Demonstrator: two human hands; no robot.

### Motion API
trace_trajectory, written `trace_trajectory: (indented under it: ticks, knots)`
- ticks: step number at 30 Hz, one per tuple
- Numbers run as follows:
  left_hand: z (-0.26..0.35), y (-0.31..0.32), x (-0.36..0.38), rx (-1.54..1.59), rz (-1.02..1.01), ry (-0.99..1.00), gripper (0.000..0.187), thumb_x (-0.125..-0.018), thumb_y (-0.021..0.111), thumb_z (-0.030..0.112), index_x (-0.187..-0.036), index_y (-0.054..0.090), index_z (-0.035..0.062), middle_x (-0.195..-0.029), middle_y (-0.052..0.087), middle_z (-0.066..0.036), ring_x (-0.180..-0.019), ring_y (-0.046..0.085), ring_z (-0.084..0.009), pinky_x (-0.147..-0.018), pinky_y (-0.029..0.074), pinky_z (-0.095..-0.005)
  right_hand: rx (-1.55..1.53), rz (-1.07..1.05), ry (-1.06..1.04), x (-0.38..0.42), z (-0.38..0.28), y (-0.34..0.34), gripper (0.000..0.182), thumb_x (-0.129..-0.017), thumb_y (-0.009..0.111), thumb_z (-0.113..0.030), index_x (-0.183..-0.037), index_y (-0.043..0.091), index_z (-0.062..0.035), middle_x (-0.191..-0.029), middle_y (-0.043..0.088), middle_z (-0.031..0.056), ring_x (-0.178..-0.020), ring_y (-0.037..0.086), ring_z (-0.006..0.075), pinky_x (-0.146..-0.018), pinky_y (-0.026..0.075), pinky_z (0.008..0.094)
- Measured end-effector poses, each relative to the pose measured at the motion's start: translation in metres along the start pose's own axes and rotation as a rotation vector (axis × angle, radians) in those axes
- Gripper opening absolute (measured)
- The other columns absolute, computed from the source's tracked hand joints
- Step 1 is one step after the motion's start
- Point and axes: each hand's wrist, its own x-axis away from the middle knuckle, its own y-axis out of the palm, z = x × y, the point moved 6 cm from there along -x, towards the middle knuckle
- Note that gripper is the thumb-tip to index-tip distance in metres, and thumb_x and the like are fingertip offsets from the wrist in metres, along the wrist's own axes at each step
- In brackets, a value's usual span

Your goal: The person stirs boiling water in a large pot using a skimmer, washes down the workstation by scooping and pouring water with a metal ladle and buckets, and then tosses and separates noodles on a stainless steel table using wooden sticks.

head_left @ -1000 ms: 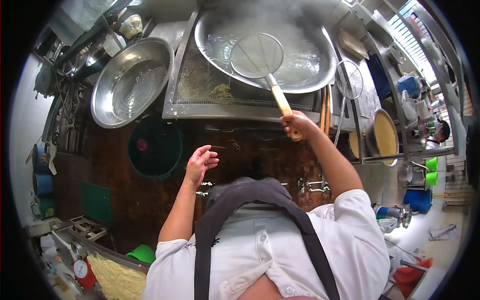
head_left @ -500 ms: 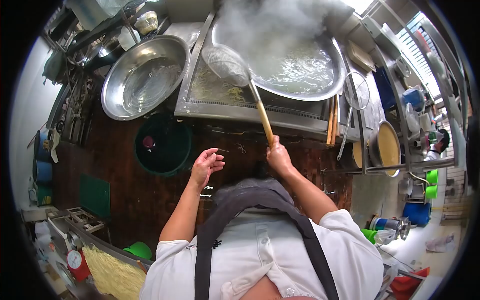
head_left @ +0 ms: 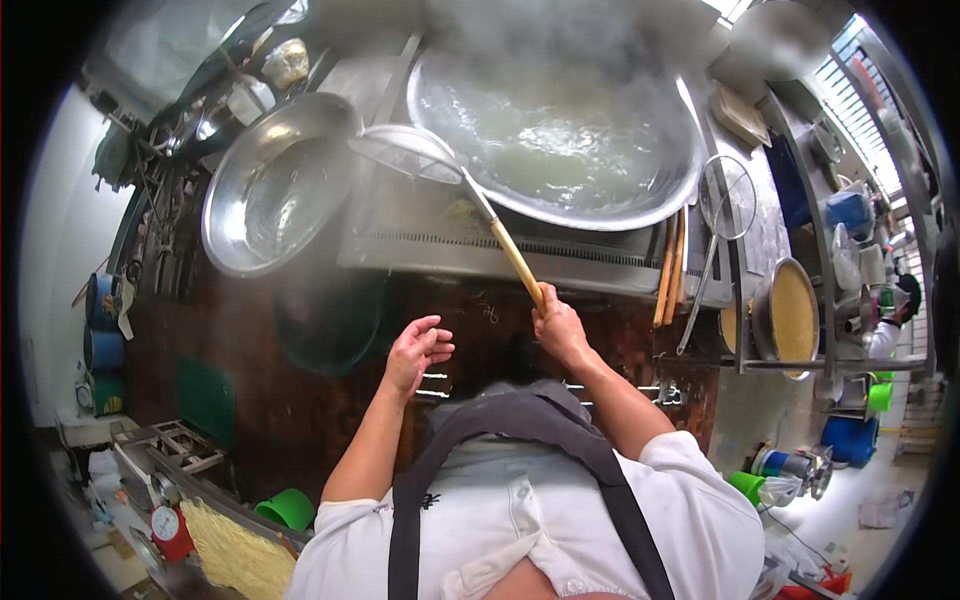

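Observation:
My right hand (head_left: pixel 561 326) is closed round the wooden handle of a mesh strainer (head_left: pixel 412 152). Its wire bowl is held up between the big steaming pot (head_left: pixel 590 208) and the wide steel basin (head_left: pixel 240 235), above the stove surface. I cannot make out any food in the mesh. My left hand (head_left: pixel 415 357) is in the air in front of my apron, fingers loosely bent and apart, with nothing in it. Pale, bubbling water fills the pot, and steam hides its far side.
A second strainer (head_left: pixel 728 200) and wooden sticks (head_left: pixel 670 270) lean at the stove's right. Farther right is a pot of yellowish liquid (head_left: pixel 794 312). Noodles (head_left: pixel 235 550) lie behind at lower left. A dark green tub (head_left: pixel 325 330) stands below the basin.
The strainer's bowl has moved left and tilted edge-on, toward the basin. My right hand keeps its grip. The view has shifted slightly, and steam now hazes the basin and tub.

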Motion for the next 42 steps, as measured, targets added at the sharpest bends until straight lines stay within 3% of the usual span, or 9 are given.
trace_trajectory:
  ticks: [4, 6, 12, 16, 19, 22, 27, 34, 42]
  knots:
    - [-0.002, 0.014, -0.04, -0.026, 0.076, -0.021, 0.034, -0.1, 0.058, 0.021, -0.13, 0.052, 0.0075, -0.109, 0.067, -0.012, -0.096, 0.067, -0.0235, -0.087, 0.055, -0.04, -0.422, 0.061, 0.149, -0.06, 0.063, -0.06, 0.053, -0.093, 0.06, -0.016, -0.142, 0.041, -0.0098, -0.084, 0.068, 0.0243, -0.081, 0.068, 0.0433, -0.067, 0.052, 0.0503]
    - [-0.005, 0.02, -0.059, -0.033, 0.129, -0.05, 0.034, -0.1, 0.058, 0.021, -0.13, 0.052, 0.0073, -0.109, 0.067, -0.012, -0.095, 0.067, -0.0236, -0.087, 0.055, -0.0403, -0.237, 0.321, 0.049, -0.101, 0.109, -0.101, 0.054, -0.095, 0.059, -0.017, -0.145, 0.04, -0.0078, -0.086, 0.07, 0.0217, -0.081, 0.071, 0.0388, -0.068, 0.053, 0.047]
    - [-0.005, 0.044, -0.079, 0.001, 0.248, -0.072, 0.036, -0.1, 0.058, 0.021, -0.132, 0.05, 0.007, -0.108, 0.066, -0.011, -0.093, 0.067, -0.0228, -0.084, 0.055, -0.0388, -0.07, 0.415, 0.473, -0.239, 0.209, -0.26, 0.04, -0.093, 0.057, -0.016, -0.126, 0.046, 0.0019, -0.096, 0.069, 0.0295, -0.09, 0.068, 0.0469, -0.077, 0.055, 0.0502]
    - [-0.02, 0.048, -0.079, 0.018, 0.323, -0.119, 0.036, -0.1, 0.059, 0.021, -0.131, 0.049, 0.0061, -0.107, 0.065, -0.012, -0.093, 0.067, -0.0228, -0.083, 0.055, -0.0386, 0.198, 0.381, 0.532, -0.346, 0.31, -0.295, 0.031, -0.091, 0.054, -0.012, -0.121, 0.048, -0.0046, -0.1, 0.07, 0.024, -0.087, 0.069, 0.0431, -0.073, 0.055, 0.0466]
    - [-0.03, 0.056, -0.076, 0.024, 0.356, -0.157, 0.038, -0.099, 0.059, 0.022, -0.131, 0.049, 0.0053, -0.108, 0.065, -0.012, -0.093, 0.067, -0.0232, -0.083, 0.055, -0.0385, -0.132, 0.228, 0.756, -0.372, 0.276, -0.295, 0.031, -0.091, 0.05, -0.01, -0.122, 0.049, -0.0073, -0.097, 0.07, 0.0161, -0.079, 0.069, 0.0321, -0.068, 0.055, 0.0416]
    - [-0.035, 0.062, -0.078, 0.031, 0.353, -0.16, 0.039, -0.099, 0.06, 0.022, -0.132, 0.048, 0.0053, -0.108, 0.065, -0.012, -0.093, 0.066, -0.0234, -0.084, 0.055, -0.0385, -0.042, 0.123, 0.693, -0.427, 0.281, -0.271, 0.026, -0.087, 0.046, -0.005, -0.109, 0.055, 0.0044, -0.08, 0.066, 0.018, -0.064, 0.066, 0.0237, -0.047, 0.047, 0.0434]
    - [-0.038, 0.059, -0.081, 0.037, 0.35, -0.14, 0.041, -0.099, 0.06, 0.022, -0.134, 0.047, 0.0041, -0.11, 0.065, -0.013, -0.093, 0.067, -0.0231, -0.084, 0.055, -0.0378, 0.137, -0.327, 0.597, -0.485, 0.289, -0.221, 0.015, -0.08, 0.053, -0.004, -0.081, 0.065, 0.004, -0.072, 0.068, 0.0148, -0.061, 0.068, 0.0237, -0.05, 0.052, 0.0417]
    - [-0.042, 0.053, -0.077, 0.022, 0.312, -0.12, 0.039, -0.099, 0.059, 0.02, -0.133, 0.048, 0.0047, -0.108, 0.066, -0.013, -0.093, 0.067, -0.023, -0.084, 0.055, -0.0383, 0.146, -0.422, 0.283, -0.426, 0.197, -0.158, 0.015, -0.073, 0.062, -0.011, -0.074, 0.07, 0.0015, -0.07, 0.071, 0.0118, -0.063, 0.07, 0.0209, -0.061, 0.058, 0.0378]
    - [-0.034, 0.042, -0.051, 0.002, 0.202, -0.082, 0.035, -0.101, 0.056, 0.017, -0.132, 0.049, 0.0029, -0.108, 0.066, -0.013, -0.092, 0.067, -0.0201, -0.081, 0.055, -0.0351, -0.483, -0.52, 0.342, -0.317, 0.149, -0.086, 0.012, -0.081, 0.07, -0.006, -0.076, 0.06, 0.0, -0.067, 0.059, 0.0066, -0.056, 0.059, 0.0173, -0.048, 0.049, 0.0356]
